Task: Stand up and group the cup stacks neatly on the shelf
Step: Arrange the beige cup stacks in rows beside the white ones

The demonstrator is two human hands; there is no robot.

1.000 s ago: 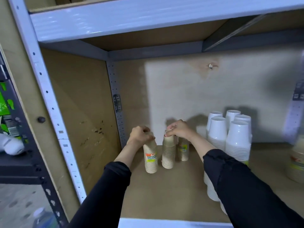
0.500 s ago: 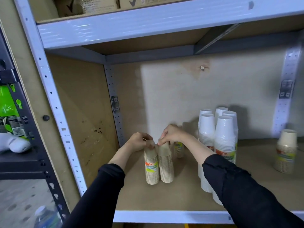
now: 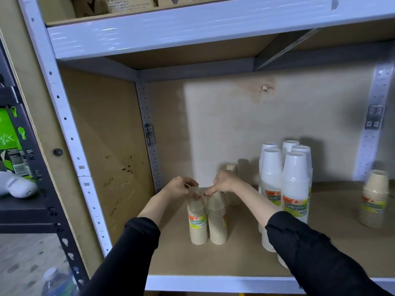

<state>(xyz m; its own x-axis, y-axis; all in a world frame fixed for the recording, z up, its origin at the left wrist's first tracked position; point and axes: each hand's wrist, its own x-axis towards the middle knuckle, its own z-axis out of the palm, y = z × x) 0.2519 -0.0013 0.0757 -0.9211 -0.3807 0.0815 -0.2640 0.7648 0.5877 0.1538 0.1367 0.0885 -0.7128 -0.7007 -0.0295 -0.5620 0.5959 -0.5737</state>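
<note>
White cup stacks point(image 3: 296, 189) wall the right; bare shelf board point(image 3: 171, 259) lies left.

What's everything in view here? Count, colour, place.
tan ribbed paper cup stacks: four, beige with green labels; two side by side front centre, one behind them, one far right.
white plastic cup stacks: at least five, white, clustered right of centre, partly behind the black sleeve.
brown board shelf with white metal frame: one, holds all cups.
cardboard boxes: at least two, brown, upper shelf.
green box: one, on black rack, far left.
white object: one, same rack, unidentifiable.
clear bottle: one, bottom left, blurred.
left hand: grips top of left front stack.
right hand: pinches top of right front stack.
</note>
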